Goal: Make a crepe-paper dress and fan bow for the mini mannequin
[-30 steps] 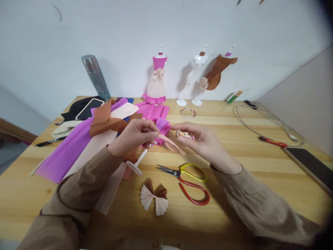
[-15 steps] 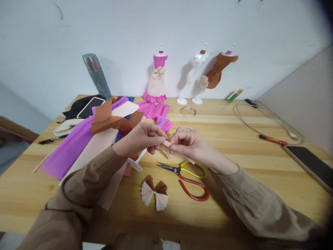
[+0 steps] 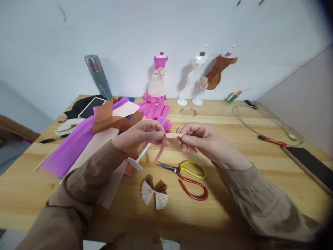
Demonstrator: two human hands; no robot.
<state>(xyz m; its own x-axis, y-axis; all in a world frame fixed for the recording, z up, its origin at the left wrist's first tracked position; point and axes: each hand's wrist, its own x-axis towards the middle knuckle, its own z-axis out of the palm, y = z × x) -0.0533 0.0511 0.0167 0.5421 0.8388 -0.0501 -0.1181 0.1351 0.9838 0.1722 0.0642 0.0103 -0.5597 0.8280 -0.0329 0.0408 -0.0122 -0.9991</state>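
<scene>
My left hand [image 3: 142,134] is closed around a small white mannequin stand [image 3: 137,160] dressed in pleated purple-pink paper [image 3: 163,122]; its round foot points down toward the table. My right hand [image 3: 201,138] pinches the end of a thin peach paper strip [image 3: 173,135], which stretches between both hands, while another end hangs down near the left thumb. Below the hands lie red-and-yellow scissors [image 3: 188,175] and a brown and cream paper bow [image 3: 154,196].
Purple, peach and brown paper sheets [image 3: 85,139] are piled at the left, with a phone [image 3: 90,107] and a grey bottle [image 3: 98,76] behind. Three dressed mannequins [image 3: 159,78] stand against the wall. A tape ring [image 3: 187,111], cable [image 3: 260,121], red tool [image 3: 272,141] and tablet [image 3: 309,163] lie right.
My right hand moved in to the left hand, pinched the peach strip, then pulled it out to the right so it now runs level between the hands.
</scene>
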